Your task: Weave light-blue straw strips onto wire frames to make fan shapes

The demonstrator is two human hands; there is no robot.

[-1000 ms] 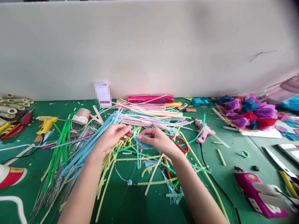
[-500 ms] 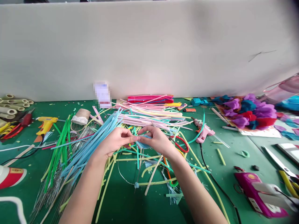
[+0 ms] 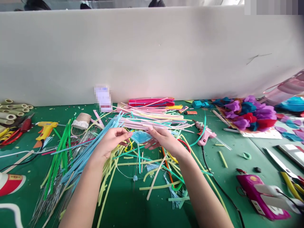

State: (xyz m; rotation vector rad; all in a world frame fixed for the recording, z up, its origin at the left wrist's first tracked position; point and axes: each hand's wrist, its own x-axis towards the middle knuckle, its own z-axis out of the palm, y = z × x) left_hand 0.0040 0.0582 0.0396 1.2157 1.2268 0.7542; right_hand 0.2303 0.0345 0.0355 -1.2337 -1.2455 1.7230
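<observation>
A light-blue fan-shaped piece (image 3: 141, 136) spans the gap between my two hands above the table. My left hand (image 3: 116, 139) pinches its left corner between thumb and fingertips. The right corner is held by my right hand (image 3: 162, 141), thumb on top and the other fingers loosely curled below. From the piece's lower point a thin stem hangs down, and a small blue bead-like ball (image 3: 135, 178) with a thin curved thread shows beneath it. Light-blue chenille stems (image 3: 95, 150) lie in a bundle by my left forearm.
Pink chenille stems (image 3: 154, 118) are heaped behind my hands, with yellow-green stems (image 3: 108, 180) below. At left are a yellow glue gun (image 3: 46, 129) and twine roll (image 3: 82, 121). At right are a pink glue gun (image 3: 206, 135), scissors (image 3: 282, 163), a purple power strip (image 3: 258, 193) and felt flowers (image 3: 256, 114).
My hands have moved apart from each other, and the blue piece now shows stretched out flat between them. The view has tilted up slightly.
</observation>
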